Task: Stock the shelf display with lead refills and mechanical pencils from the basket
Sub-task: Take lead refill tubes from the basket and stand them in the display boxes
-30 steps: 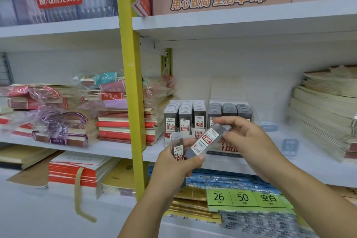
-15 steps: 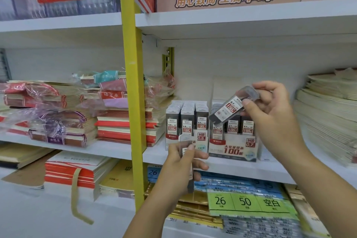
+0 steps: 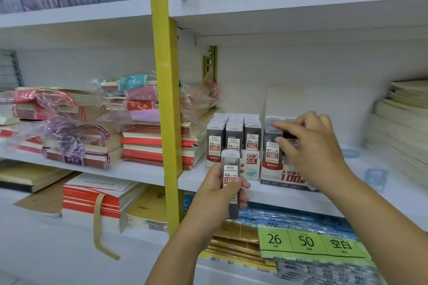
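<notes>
Two display boxes of grey lead refill cases stand on the white shelf: the 0.5 box on the left, the 0.7 box on the right. My left hand grips one 0.5 lead refill case upright, just in front of the 0.5 box. My right hand is at the 0.7 box, curled over its middle row. Its thumb and fingers pinch a dark refill case that is mostly hidden by the hand. Its index finger touches the top of the left row. The basket is out of view.
A yellow upright post divides the shelving just left of the boxes. Wrapped notebook stacks fill the shelf on the left, and cream paper stacks lie at the right. Green price labels and paper packs sit on the shelf below.
My right hand carried its refill case from the left hand up to the 0.7 box and lowered it into the rows. My left hand rose slightly with its 0.5 case.
</notes>
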A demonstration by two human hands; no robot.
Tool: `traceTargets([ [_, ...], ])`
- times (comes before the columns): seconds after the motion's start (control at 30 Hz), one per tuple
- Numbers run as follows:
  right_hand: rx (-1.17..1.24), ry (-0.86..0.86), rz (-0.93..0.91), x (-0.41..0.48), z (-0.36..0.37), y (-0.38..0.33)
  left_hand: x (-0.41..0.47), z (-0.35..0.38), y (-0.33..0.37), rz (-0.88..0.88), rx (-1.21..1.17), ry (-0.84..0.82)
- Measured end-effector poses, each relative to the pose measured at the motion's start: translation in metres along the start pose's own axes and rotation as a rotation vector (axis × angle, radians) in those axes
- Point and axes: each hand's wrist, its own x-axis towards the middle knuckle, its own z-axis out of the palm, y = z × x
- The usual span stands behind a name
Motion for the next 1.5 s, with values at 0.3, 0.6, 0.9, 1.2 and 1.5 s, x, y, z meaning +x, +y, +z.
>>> traceTargets([
  [0.3,0.514,-0.282,0.033,-0.026,-0.023,-0.038,-0.009,0.008,0.014,0.086,-0.046,-0.136],
  [0.6,0.836,-0.224,0.200,-0.039,-0.032,-0.036,-0.009,0.028,0.010,0.161,0.168,0.060],
  [0.9,0.410,0.124,-0.183,0.002,-0.036,-0.047,0.005,-0.009,-0.016,0.380,0.814,0.442],
  [1.2,0.143,-0.236,-0.025,0.034,-0.005,-0.042,0.014,-0.013,-0.032,0.413,0.800,0.404],
  [1.5,-0.227,-0.133,-0.158,0.031,-0.002,-0.040,0.008,-0.011,-0.025,0.420,0.759,0.419],
])
